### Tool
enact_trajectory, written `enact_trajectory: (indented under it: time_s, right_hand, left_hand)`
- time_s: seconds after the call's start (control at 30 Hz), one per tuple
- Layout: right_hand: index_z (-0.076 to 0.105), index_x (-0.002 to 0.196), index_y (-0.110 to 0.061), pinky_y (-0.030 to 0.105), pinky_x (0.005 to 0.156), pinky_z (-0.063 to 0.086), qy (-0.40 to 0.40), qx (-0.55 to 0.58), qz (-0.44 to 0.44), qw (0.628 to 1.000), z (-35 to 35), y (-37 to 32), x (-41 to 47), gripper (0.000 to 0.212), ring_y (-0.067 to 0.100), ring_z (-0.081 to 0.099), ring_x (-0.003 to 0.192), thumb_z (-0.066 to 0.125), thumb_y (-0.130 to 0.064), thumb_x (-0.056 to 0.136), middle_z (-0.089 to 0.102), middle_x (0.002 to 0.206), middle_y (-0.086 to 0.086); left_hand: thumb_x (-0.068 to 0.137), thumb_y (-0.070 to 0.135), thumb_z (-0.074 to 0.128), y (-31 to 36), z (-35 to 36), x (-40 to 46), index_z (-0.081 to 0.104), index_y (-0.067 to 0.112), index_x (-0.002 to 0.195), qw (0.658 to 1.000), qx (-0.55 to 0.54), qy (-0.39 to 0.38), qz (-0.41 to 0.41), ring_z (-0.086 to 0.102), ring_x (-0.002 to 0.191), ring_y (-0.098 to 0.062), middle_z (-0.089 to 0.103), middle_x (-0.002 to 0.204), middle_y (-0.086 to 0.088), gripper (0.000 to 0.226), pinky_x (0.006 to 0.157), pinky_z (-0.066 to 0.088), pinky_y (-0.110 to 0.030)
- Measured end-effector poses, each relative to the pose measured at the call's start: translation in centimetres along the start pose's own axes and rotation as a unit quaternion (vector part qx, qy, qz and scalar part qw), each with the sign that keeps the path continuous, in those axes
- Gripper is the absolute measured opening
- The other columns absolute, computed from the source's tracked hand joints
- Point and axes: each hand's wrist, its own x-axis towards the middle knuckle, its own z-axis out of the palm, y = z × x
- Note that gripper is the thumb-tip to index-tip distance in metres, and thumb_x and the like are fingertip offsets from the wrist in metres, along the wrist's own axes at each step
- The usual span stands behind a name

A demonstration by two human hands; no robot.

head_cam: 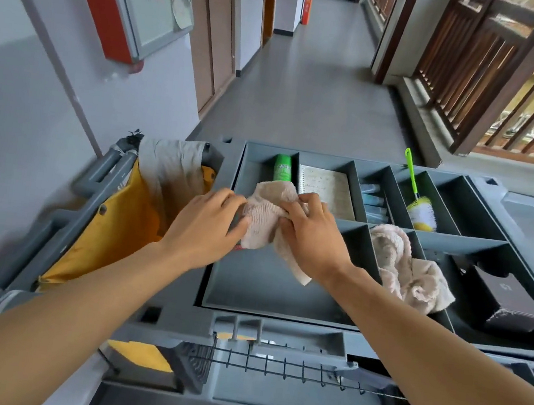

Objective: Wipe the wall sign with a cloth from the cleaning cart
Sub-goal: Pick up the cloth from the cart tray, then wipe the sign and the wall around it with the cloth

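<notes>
A pale beige cloth (265,215) hangs bunched between my two hands above the grey cleaning cart's top tray (267,298). My left hand (204,225) grips the cloth's left side and my right hand (313,238) grips its right side, with a tail of cloth drooping below. The wall sign (149,2), a red-edged framed board with red lettering, hangs on the white wall at the upper left, well away from both hands.
A second beige cloth (412,270) lies in a tray compartment to the right. A green spray can (282,168), a notebook (326,189), a green-handled brush (419,200) and a dark box (509,302) fill other compartments. A yellow bag (111,227) hangs at the cart's left. The corridor runs ahead; a wooden railing (496,79) lines the right.
</notes>
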Motion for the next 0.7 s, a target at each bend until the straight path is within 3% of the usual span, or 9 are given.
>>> enact_trajectory:
  time_s: [0.13,0.27,0.47,0.57,0.7]
  right_hand:
    - [0.052,0.128,-0.011,0.043,0.086,0.048,0.053,0.039,-0.003,0.998,-4.1,-4.3,2.1,0.038,0.036,0.053,0.103,0.039,-0.035,0.1,0.047,0.119,0.013]
    - [0.05,0.125,-0.017,0.04,0.085,0.05,0.084,0.094,-0.023,0.992,-7.8,-8.7,3.9,0.043,0.034,0.056,0.099,0.034,-0.044,0.096,0.046,0.115,0.009]
    - [0.049,0.13,-0.018,0.034,0.086,0.048,0.128,0.126,-0.114,0.977,-12.7,-15.4,7.1,0.035,0.029,0.058,0.095,0.042,-0.039,0.102,0.045,0.118,0.008]
    - [0.05,0.132,-0.016,0.04,0.092,0.051,0.146,0.149,-0.164,0.964,-14.9,-18.9,8.4,0.034,0.03,0.058,0.098,0.043,-0.033,0.104,0.045,0.123,0.01]
    - [0.051,0.13,-0.011,0.037,0.084,0.051,0.166,0.171,-0.215,0.947,-17.7,-23.3,10.0,0.033,0.029,0.057,0.096,0.041,-0.03,0.105,0.046,0.122,0.013]
  left_hand:
    - [0.103,0.039,0.044,-1.0,-5.7,-0.6,0.055,0.014,0.131,0.995,-0.004,0.085,-0.047,0.058,0.118,-0.028,0.061,0.131,-0.008,0.039,0.094,0.049,-0.042]
    - [0.102,0.039,0.042,-2.3,-11.6,-1.6,0.055,0.015,0.129,0.99,0.025,0.128,-0.059,0.059,0.116,-0.027,0.062,0.129,-0.008,0.038,0.097,0.047,-0.043]
    - [0.103,0.039,0.042,-3.7,-20.9,-4.4,0.049,0.012,0.139,0.97,0.094,0.198,-0.103,0.057,0.123,-0.032,0.058,0.138,-0.012,0.046,0.103,0.046,-0.044]
    - [0.102,0.039,0.043,-3.7,-25.0,-6.1,0.046,0.013,0.14,0.956,0.14,0.223,-0.127,0.059,0.121,-0.034,0.057,0.139,-0.012,0.047,0.101,0.048,-0.046]
    - [0.1,0.042,0.049,-3.5,-29.9,-8.7,0.04,0.014,0.146,0.931,0.2,0.237,-0.195,0.058,0.123,-0.032,0.053,0.144,-0.012,0.055,0.099,0.05,-0.045]
